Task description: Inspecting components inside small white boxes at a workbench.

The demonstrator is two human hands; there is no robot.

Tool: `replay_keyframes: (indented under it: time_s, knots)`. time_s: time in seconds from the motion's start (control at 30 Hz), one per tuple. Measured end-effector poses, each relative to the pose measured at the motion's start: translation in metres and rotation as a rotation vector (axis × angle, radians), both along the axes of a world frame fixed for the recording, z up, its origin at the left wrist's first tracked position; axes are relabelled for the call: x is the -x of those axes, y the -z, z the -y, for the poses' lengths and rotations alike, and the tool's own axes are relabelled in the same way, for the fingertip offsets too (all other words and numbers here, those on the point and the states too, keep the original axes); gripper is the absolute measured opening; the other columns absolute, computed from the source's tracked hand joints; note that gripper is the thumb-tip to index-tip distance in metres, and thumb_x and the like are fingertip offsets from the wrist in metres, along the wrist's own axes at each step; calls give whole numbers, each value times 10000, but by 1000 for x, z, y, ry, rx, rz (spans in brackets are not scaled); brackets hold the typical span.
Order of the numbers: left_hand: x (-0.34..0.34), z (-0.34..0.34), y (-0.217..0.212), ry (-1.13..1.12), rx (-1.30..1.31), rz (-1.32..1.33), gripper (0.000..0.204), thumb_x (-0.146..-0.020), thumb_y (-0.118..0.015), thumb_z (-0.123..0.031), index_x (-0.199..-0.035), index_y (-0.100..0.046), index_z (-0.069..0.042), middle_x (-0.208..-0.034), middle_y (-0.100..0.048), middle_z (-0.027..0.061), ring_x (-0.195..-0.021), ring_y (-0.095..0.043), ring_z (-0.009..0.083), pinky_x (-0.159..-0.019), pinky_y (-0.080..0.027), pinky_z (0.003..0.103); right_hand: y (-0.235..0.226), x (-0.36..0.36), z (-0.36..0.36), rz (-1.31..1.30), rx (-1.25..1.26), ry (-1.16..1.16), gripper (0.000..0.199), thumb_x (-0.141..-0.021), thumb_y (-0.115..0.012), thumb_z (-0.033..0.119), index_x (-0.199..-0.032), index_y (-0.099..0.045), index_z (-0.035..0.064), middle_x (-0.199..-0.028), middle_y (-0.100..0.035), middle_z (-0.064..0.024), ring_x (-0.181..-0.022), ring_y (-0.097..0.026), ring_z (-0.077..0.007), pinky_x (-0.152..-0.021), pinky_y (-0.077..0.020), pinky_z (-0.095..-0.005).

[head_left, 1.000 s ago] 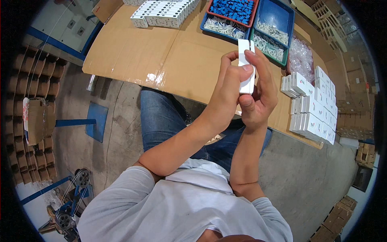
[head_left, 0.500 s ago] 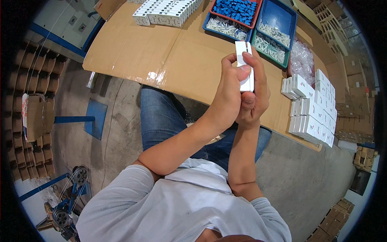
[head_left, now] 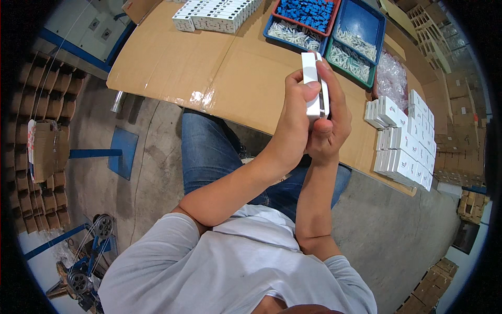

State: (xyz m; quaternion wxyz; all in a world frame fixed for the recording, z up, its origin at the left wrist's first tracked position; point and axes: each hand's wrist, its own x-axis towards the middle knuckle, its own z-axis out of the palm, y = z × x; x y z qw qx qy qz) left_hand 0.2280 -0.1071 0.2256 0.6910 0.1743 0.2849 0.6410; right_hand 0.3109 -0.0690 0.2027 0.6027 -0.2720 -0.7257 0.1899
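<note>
In the head view, a person's bare forearms extend forward, wrists nearly together, the left hand [head_left: 295, 112] and right hand [head_left: 333, 121] clamping fingers and thumbs around one slim white rectangular box [head_left: 309, 65] near the front edge of a brown cardboard-covered table [head_left: 178, 63]. Beyond sit four plastic trays: one red tray [head_left: 333, 22] of small blue pieces; two blue trays [head_left: 361, 21] and one green tray [head_left: 372, 78] of slender white pieces.

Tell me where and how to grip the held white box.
Probably by its two long sides, the left hand coming from the left and the right hand from the right: the white box is long and slim, and a dark gap runs lengthwise, so holding both sides should steady it.
</note>
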Motion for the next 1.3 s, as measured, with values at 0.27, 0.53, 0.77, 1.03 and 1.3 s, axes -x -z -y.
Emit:
replay_keyframes:
  time_s: [0.27,0.53,0.77,1.03,1.3]
  knots:
    - [6,-13,3,-210,-445,-487,748,-822,-603,-417,-1416,-320,-63,-1267,-518,107,-1131,-543,201,-963,-456,337,-22,-10,5,-329,410,-252,937,-955,-412,708,-1502,-359,-51,-1507,-441,-218,-1370,-464,-289,-1121,-365,-392]
    - [10,-26,18,-232,-820,-697,1062,-734,-728,-438,-1537,-130,-82,-1578,-251,212,-1394,-354,282,-1159,-267,439,-40,-13,26,-375,538,-348,660,-967,-657,366,-1447,-466,-45,-1442,-529,-156,-1271,-538,-212,-1064,-422,-351]
    - [16,-10,-6,-107,-461,-393,981,-867,-592,-602,-1580,-154,-89,-1447,-434,129,-1287,-521,260,-1055,-433,394,-28,-14,10,-145,159,-133,773,-805,-803,457,-1392,-564,16,-1424,-532,-186,-1280,-543,-286,-1073,-415,-412]
    - [30,9,-38,294,-221,-372,664,-1031,-400,-563,-1412,-445,-22,-1196,-624,129,-1019,-660,209,-879,-545,343,-29,-22,7,-19,0,-37,902,-590,-881,530,-1317,-634,57,-1429,-524,-207,-1221,-586,-288,-810,-562,-330]
    - [9,13,-30,186,-142,-134,543,-1014,-451,-488,-1316,-502,-39,-1149,-612,91,-1022,-637,175,-901,-513,323,-22,-13,7,-71,11,-55,765,-750,-820,524,-1293,-633,19,-1401,-545,-244,-1229,-583,-345,-981,-499,-414]
